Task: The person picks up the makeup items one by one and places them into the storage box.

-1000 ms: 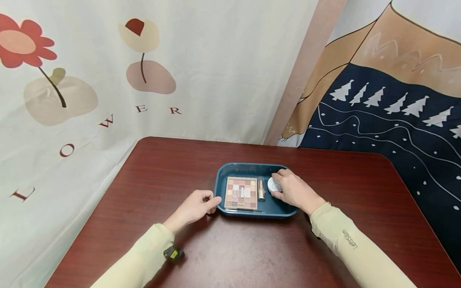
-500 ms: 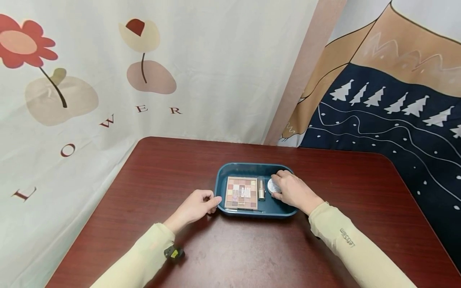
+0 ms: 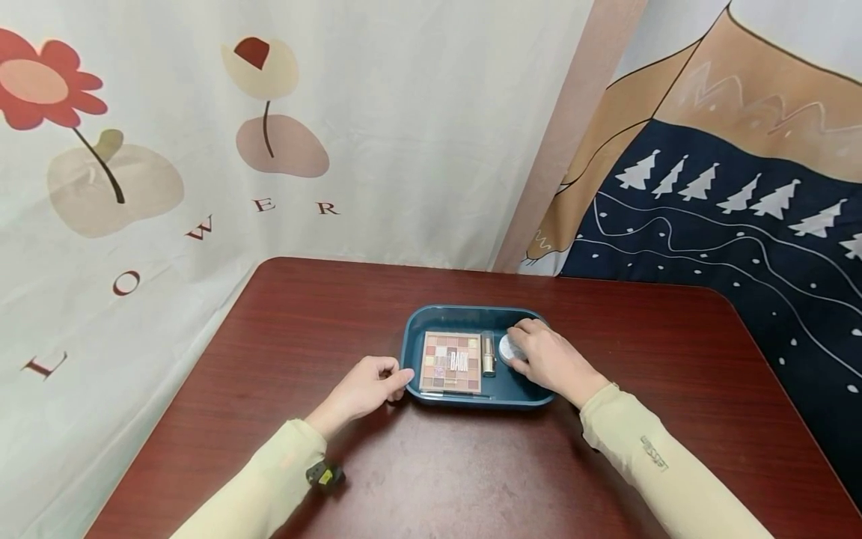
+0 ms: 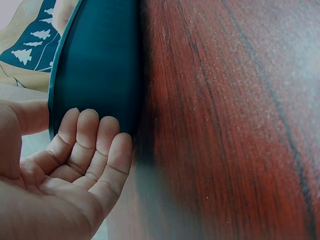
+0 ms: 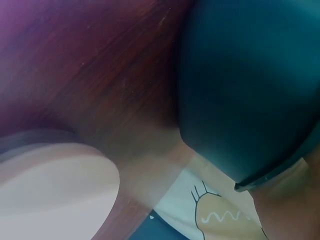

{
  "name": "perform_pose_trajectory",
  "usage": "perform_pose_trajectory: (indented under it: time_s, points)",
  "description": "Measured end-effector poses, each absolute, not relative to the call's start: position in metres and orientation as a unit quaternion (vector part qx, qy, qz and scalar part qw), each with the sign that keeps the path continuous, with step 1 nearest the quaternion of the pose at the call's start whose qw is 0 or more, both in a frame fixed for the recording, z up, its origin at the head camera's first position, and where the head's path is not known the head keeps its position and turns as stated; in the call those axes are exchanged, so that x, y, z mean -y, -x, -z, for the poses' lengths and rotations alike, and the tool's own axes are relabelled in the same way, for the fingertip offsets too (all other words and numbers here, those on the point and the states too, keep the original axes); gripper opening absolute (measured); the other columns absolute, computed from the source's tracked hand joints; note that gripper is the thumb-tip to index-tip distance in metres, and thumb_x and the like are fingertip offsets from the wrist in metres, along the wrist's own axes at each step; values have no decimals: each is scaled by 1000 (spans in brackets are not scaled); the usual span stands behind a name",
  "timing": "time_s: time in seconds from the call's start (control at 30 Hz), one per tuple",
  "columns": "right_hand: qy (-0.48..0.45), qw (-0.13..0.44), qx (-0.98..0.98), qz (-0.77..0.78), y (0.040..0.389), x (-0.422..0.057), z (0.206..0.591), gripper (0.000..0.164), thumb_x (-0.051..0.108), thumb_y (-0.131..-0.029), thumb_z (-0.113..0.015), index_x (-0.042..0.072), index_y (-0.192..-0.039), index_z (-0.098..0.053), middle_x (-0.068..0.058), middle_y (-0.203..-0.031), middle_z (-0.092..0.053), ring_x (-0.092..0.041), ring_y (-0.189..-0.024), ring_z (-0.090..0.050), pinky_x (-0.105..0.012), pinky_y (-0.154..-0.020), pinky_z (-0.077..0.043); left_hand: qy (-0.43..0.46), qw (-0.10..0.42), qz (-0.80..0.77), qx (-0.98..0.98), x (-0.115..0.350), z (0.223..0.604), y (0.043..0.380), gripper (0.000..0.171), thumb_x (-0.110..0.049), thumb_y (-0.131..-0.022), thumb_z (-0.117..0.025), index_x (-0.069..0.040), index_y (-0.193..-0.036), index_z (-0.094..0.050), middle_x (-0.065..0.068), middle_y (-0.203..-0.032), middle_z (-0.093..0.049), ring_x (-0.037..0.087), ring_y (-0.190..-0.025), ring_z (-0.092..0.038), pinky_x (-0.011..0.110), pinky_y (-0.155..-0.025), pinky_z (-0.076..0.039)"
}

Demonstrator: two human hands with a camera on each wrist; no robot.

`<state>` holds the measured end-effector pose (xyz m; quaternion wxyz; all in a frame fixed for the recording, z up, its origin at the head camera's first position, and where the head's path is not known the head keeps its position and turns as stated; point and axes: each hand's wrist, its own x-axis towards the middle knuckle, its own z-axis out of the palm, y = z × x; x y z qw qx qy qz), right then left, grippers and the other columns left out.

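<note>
A blue tray [image 3: 515,391] holds an eyeshadow palette [image 3: 450,363], a lipstick tube [image 3: 488,355] and a small round silvery-white container [image 3: 509,350]. At the tray's left end my left hand [image 3: 367,385] pinches the rim, thumb on top. The left wrist view has its curled fingers [image 4: 87,131] against the outer wall. My right hand [image 3: 554,361] reaches over the right end and holds the round container between thumb and fingers, covering part of it. In the right wrist view the tray's wall [image 5: 240,90] hides the fingertips.
Along the tray's near side, by the palette, lies a thin stick-like item [image 3: 450,394]. The tray stands on a dark red wooden table [image 3: 323,314]. A printed curtain [image 3: 404,150] hangs behind the table's far edge.
Both hands keep their places. The round container shifts at most very slightly under the right hand; the tray and the other items stay still.
</note>
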<state>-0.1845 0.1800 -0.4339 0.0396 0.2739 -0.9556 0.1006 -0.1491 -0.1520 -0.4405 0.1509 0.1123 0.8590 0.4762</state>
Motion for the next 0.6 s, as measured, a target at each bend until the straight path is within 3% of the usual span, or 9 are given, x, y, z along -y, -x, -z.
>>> perform_pose_trajectory:
  time_s: [0.6]
  points:
    - [-259, 91, 950, -151, 170, -197, 425, 41, 15, -93, -75, -7, -126, -67, -21, -129, -62, -33, -117, -58, -47, -98, -55, -107, 153, -470, -863, 152, 441, 149, 38, -26, -103, -65, -5, -72, -61, 2, -70, -66, 15, -68, -59, 31, -68, -49]
